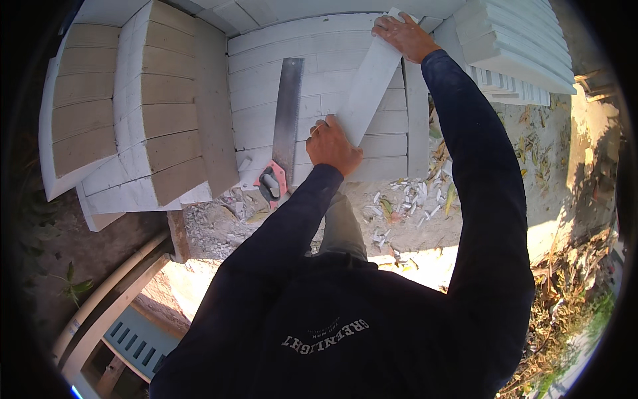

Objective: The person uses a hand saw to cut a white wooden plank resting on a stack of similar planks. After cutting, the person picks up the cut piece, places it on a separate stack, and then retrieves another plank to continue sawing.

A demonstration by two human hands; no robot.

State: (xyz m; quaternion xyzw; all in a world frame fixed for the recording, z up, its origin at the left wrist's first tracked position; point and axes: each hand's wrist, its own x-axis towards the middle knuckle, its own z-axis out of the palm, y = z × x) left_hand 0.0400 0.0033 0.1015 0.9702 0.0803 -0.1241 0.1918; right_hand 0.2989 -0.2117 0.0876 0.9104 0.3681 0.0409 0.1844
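A long flat white board (373, 78) lies at a slant over a bed of white slats (256, 100). My right hand (405, 41) is closed round its far end at the top. My left hand (332, 143) holds the near end, fingers curled on the edge. Left of the board a hand saw (288, 106) rests on the slats with its blade pointing away from me and its pink and black handle by the near edge.
Stacks of white blocks or boards stand at left (163, 93) and upper right (512, 40). Below are ground with white scraps and leaves (412, 206), wooden rails (113, 306) and a blue slotted plastic piece (136, 342) at lower left, and dry plants at lower right.
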